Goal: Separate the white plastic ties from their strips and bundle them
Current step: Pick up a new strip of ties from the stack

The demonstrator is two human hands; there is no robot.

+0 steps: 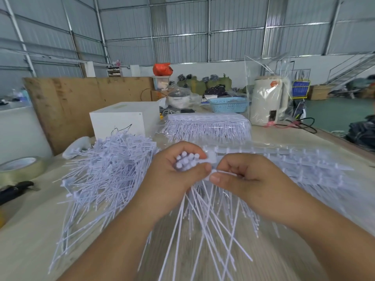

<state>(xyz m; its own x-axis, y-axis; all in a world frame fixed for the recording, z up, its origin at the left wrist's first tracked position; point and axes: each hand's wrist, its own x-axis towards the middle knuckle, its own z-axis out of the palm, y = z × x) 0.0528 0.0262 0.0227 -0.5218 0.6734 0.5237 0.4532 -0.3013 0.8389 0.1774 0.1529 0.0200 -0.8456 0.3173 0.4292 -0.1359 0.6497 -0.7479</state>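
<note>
My left hand (172,175) grips a bunch of white plastic ties (186,162) by their heads, their thin tails (203,230) fanning down toward me. My right hand (241,177) pinches one tie head (214,171) between thumb and forefinger, right beside the bunch. A strip of attached ties (284,163) stretches from my hands to the right across the table. A heap of loose separated ties (105,169) lies on the left.
A wrapped stack of tie strips (207,124) sits behind my hands. A white box (121,120), a blue basket (229,104) and a white appliance (269,100) stand further back. A tape roll (20,169) and a black tool (14,189) lie at the left edge.
</note>
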